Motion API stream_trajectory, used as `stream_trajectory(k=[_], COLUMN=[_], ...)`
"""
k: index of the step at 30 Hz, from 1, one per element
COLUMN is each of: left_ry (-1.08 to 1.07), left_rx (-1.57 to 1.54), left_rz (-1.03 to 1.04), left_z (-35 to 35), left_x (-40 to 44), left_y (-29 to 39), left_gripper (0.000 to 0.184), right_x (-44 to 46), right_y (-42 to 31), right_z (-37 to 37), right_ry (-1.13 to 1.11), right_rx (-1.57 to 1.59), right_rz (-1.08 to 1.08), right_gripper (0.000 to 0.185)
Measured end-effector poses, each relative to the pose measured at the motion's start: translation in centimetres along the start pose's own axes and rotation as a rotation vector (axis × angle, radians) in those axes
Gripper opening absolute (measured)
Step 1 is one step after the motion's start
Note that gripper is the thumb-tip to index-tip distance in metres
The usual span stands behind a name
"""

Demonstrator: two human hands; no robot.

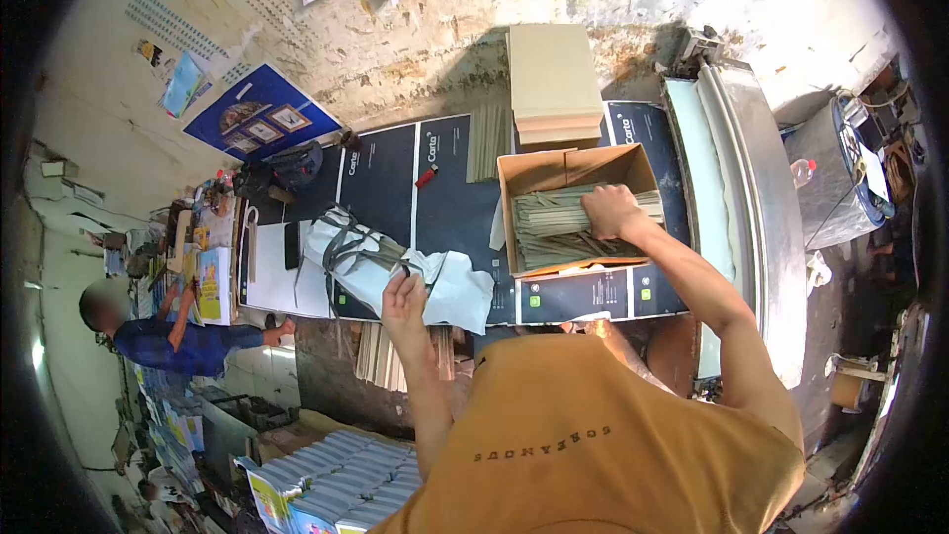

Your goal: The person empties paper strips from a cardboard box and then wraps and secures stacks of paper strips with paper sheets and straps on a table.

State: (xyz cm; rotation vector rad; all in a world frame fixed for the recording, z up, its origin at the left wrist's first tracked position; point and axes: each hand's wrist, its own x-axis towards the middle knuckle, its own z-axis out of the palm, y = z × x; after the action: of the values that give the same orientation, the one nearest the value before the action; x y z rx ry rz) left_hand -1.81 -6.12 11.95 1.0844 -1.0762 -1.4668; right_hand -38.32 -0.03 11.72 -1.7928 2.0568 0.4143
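My right hand [610, 212] is closed over the upper bundle of greyish-green cardboard strips [554, 218] inside an open cardboard box [507, 178]. Its fingertips are partly hidden among the strips. More strips lie beneath, at the box's near side. To the left, my left hand [403, 305] is raised beside a crumpled white plastic sheet [457, 287], fingers loosely bent and apart, with nothing visible in them. Dark straps [346, 247] lie tangled on the sheet, just beyond that hand.
Behind the box stand a tall stack of boards [557, 69] and a strip bundle [484, 143]. A red object [426, 176] lies on the dark table covering [386, 188]. A metal-edged machine [761, 227] borders the right. Another person [188, 341] is at far left; booklet stacks [346, 480] sit below.
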Motion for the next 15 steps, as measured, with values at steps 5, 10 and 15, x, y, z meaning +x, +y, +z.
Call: stream_trajectory(k=[5,10,15], left_ry=[0.133,0.193,0.312], left_rx=[0.104,0.188,0.168], left_rz=[-0.116,-0.074,-0.069], left_z=[-4.7,-8.7,-14.0], left_x=[-1.4,-2.2,-0.1], left_y=[-1.6,-2.5,-3.7], left_gripper=[0.039,0.031,0.028], right_x=[4.3,6.7,1.2], right_y=[-1.3,-0.8,-5.8], right_z=[5.6,6.4,-4.3], right_ry=[0.111,-0.124,0.225], right_rx=[0.095,0.035,0.267], right_rz=[0.007,-0.122,-0.171], right_gripper=[0.042,0.086,0.046])
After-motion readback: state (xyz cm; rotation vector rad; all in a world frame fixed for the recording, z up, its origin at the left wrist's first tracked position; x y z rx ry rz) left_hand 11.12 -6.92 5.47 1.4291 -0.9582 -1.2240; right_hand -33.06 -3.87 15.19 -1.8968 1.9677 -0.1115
